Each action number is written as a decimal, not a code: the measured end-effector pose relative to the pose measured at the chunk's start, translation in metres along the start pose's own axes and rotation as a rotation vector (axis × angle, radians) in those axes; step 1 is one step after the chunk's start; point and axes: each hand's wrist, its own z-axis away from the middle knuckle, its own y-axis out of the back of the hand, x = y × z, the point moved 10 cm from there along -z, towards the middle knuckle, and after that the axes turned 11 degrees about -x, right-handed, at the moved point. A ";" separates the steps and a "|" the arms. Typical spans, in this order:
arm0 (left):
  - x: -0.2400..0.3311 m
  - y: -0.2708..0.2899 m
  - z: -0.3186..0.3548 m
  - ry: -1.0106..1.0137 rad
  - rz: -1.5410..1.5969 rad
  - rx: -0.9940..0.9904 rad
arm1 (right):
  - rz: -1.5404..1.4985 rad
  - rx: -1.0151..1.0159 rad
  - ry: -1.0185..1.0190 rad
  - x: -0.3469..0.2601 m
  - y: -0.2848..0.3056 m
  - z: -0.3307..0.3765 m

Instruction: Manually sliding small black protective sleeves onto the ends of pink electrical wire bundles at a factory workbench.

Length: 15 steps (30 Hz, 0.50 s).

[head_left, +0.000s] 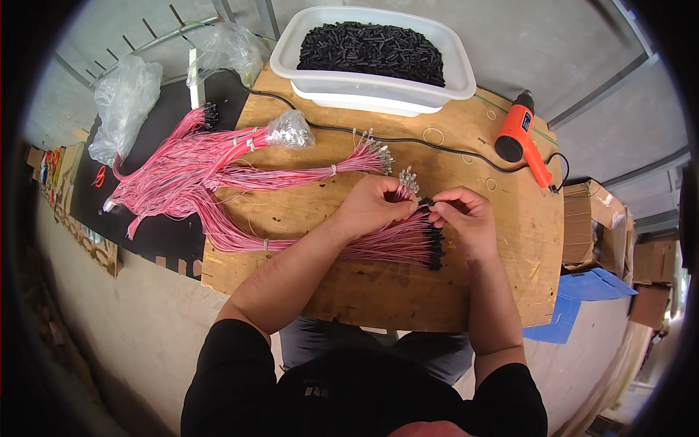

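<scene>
1. Head view, looking down at my two hands over the wooden desk (pixel 378 291): my left hand (pixel 375 206) is closed around a bunch of thin pink wires (pixel 378 244) near their tips, and my right hand (pixel 466 218) pinches a small black sleeve (pixel 427 202) between thumb and fingertips, right at the wire ends.
2. That bunch lies across the middle of the desk, under and between my hands, its near ends already capped in black.
3. Handling, as I judge it: the wires are light, limp and springy, so they splay unless I keep my grip close to the tips. The sleeve is tiny and smooth, easy to drop, and best pinched at its sides.
4. Count: one bundle in hand and at least two more tied pink bundles (pixel 291 175) to my left, trailing off the desk; single wires are too many to count.
5. One white tub (pixel 455 69) heaped with black sleeves sits at the far edge.
6. One orange heat gun (pixel 518 135) lies at the far right, its black cord running across the board.
7. Two clear plastic bags (pixel 127 98) lie at the far left.
</scene>
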 end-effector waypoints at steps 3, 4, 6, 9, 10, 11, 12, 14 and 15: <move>0.006 0.000 0.000 -0.023 -0.082 -0.006 | -0.144 -0.002 -0.071 0.005 0.001 0.000; 0.008 -0.001 0.000 -0.033 -0.112 -0.010 | -0.215 0.005 -0.115 0.009 0.002 0.000; 0.006 -0.001 0.000 -0.026 -0.104 -0.009 | -0.286 0.012 -0.158 0.013 0.004 0.002; 0.005 -0.002 -0.001 -0.043 -0.103 -0.001 | -0.336 -0.014 -0.183 0.018 0.003 0.003; 0.007 -0.002 0.000 -0.068 -0.110 0.004 | -0.349 -0.036 -0.185 0.019 0.002 0.003; 0.007 -0.002 0.000 -0.068 -0.110 0.004 | -0.362 -0.058 -0.188 0.019 0.000 0.002; 0.008 -0.003 0.000 -0.072 -0.119 -0.002 | -0.362 -0.058 -0.187 0.020 0.000 0.002; 0.010 -0.004 0.000 -0.077 -0.129 -0.009 | -0.347 -0.071 -0.181 0.020 0.000 0.003; 0.011 -0.004 0.001 -0.082 -0.143 -0.012 | -0.347 -0.070 -0.181 0.020 -0.001 0.003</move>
